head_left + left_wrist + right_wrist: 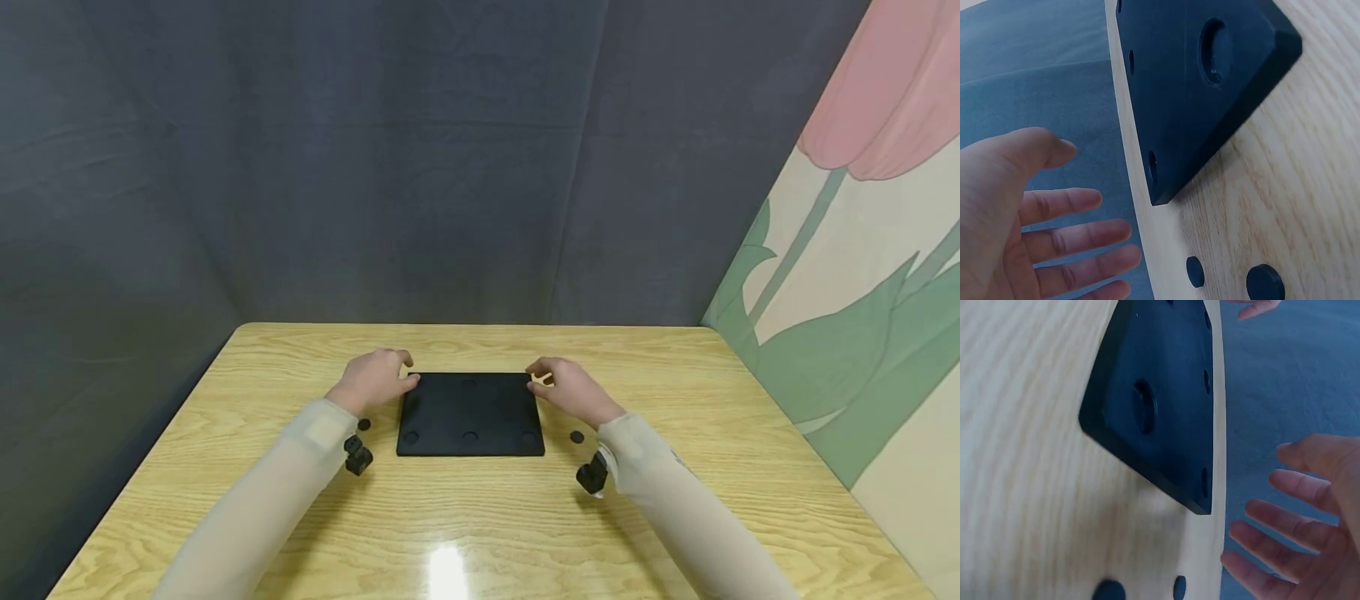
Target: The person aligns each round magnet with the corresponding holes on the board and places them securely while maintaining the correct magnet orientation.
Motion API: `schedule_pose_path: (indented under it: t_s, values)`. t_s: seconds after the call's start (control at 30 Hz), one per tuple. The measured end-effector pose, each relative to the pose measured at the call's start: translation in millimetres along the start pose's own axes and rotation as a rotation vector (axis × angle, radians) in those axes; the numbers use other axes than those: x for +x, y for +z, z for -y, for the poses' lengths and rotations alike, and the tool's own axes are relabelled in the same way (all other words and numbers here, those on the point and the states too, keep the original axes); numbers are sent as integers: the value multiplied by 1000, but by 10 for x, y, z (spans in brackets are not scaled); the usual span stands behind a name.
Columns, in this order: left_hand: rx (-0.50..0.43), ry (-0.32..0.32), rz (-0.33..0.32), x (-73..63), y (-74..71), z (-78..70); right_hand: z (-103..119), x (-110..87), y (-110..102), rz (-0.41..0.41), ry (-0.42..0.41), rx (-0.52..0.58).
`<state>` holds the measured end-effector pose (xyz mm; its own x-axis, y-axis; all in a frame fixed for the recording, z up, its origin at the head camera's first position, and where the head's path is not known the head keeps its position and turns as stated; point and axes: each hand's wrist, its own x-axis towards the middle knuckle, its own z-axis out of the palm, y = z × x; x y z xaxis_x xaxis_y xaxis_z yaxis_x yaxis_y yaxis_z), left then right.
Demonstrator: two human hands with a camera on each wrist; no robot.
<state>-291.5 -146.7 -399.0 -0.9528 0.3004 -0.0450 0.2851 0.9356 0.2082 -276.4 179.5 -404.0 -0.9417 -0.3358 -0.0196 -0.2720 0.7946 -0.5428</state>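
A flat black rectangular board (470, 412) with several shallow round recesses lies on the table. My left hand (378, 379) is at its far left corner, thumb and fingers spread apart. At the far right corner is my right hand (572, 390), its fingers loosely bent. Both wrist views show a gap between the fingers and the board, and neither hand holds anything. Two small black discs (1195, 272) lie left of the board in the left wrist view. Another two black discs (1109, 590) appear on its right side in the right wrist view.
The light wood table (465, 508) ends at a dark curtain (420, 183) behind the board. A wall panel painted with tulips (847, 333) stands along the right. Each sleeve carries a small black wrist camera (358, 457).
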Motion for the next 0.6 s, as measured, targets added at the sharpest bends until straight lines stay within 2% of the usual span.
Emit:
schedule_pose_path:
  t_s: [0.13, 0.33, 0.6]
  values:
    - [1, 5, 5, -1, -5, 5, -45, -48, 21, 8, 32, 101]
    - [5, 7, 3, -13, -12, 14, -86, -100, 85, -11, 75, 170]
    - [14, 10, 4, -23, -19, 13, -92, -152, 180, -28, 208, 352]
